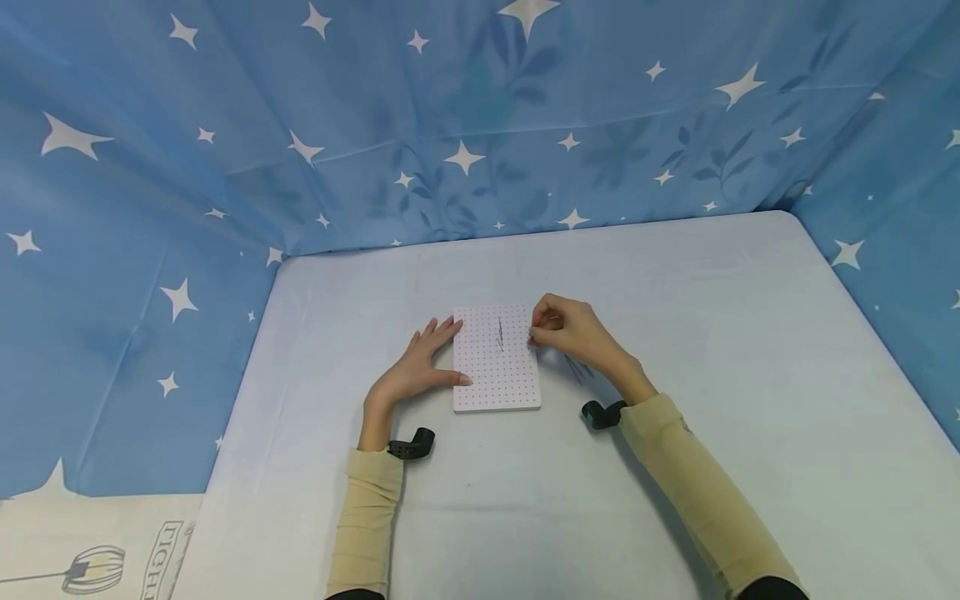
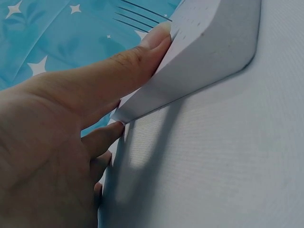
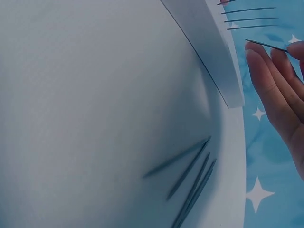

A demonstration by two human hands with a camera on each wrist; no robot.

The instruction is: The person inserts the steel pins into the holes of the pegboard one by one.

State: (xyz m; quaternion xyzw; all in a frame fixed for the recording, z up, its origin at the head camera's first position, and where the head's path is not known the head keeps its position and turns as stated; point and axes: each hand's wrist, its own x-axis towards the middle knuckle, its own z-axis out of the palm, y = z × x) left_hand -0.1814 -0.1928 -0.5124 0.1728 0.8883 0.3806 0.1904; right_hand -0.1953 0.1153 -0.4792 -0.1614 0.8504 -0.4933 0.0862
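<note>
The left hand [image 1: 411,373] is splayed straight-fingered along a white pegboard [image 1: 495,393], thumb on its top – a stiff, probably light block, best steadied by its edges. Slim dark pins [image 3: 251,20] stand in it. At its right side, well apart from the left, the right hand [image 1: 576,327] pinches another pin [image 3: 266,45] – likely rigid, slippery, best held mid-shaft. Loose pins [image 3: 188,168] lie beside the board on the white-covered table [image 1: 540,517]; a starry blue curtain [image 1: 420,108] hangs behind.
</note>
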